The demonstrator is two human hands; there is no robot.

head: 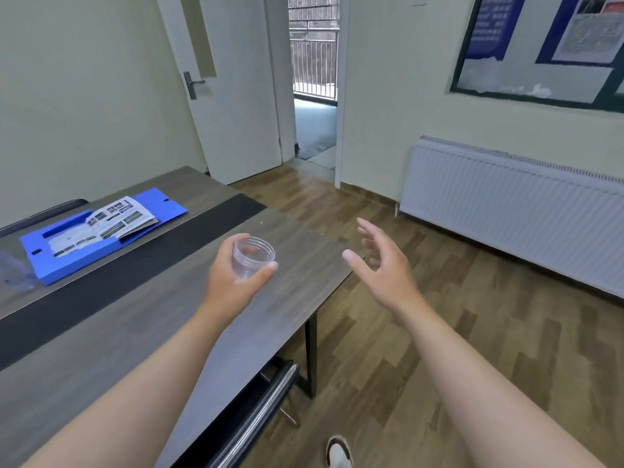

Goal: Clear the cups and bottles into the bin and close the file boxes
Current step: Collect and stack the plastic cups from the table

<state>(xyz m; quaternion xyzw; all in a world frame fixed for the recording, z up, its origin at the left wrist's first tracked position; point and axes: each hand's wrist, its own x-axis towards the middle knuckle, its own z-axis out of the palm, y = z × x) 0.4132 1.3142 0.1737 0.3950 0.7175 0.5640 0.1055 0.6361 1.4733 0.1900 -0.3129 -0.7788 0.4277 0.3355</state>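
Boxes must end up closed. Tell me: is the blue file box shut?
No, the blue file box lies open on the table, a booklet spread on it.

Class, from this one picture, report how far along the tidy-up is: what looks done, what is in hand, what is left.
Done: nothing that this view confirms. In hand: the left hand holds a clear cup above the table; the right hand is open and empty. Left: the blue file box lies open with a booklet on it.

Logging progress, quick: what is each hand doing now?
Left hand: holding the clear plastic cup.
Right hand: open, empty.
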